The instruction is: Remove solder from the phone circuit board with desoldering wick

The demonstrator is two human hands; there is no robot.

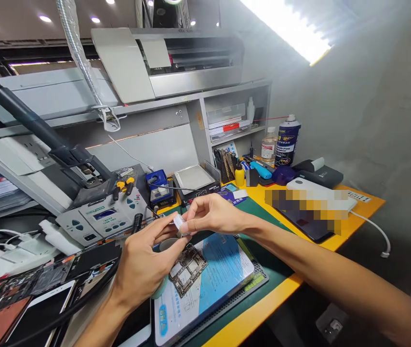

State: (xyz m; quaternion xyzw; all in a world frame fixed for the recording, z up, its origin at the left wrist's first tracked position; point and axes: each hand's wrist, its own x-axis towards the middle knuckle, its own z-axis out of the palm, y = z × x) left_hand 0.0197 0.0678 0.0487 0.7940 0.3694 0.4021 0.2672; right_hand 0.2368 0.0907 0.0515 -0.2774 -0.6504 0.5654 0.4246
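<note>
In front of me both hands meet at a small white ridged piece [179,223]; I cannot make out exactly what it is. My right hand [212,215] pinches it between thumb and fingers. My left hand [142,265] is closed around its lower side, thumb and fingertips against it. Just below the fingers, a phone circuit board [188,271] lies on a blue and white box [223,284]. Partly hidden behind my left hand is a round greenish thing [160,288]. The box rests on a dark perforated tray [259,275] over a green mat [281,262].
A soldering station [106,219] stands at the left, with yellow-handled cutters [124,185] on it. Phones and parts [42,308] crowd the near left. At the right are a dark phone [306,221], a white cable [375,226] and a spray can [287,143]. A black cable [82,299] crosses the left side.
</note>
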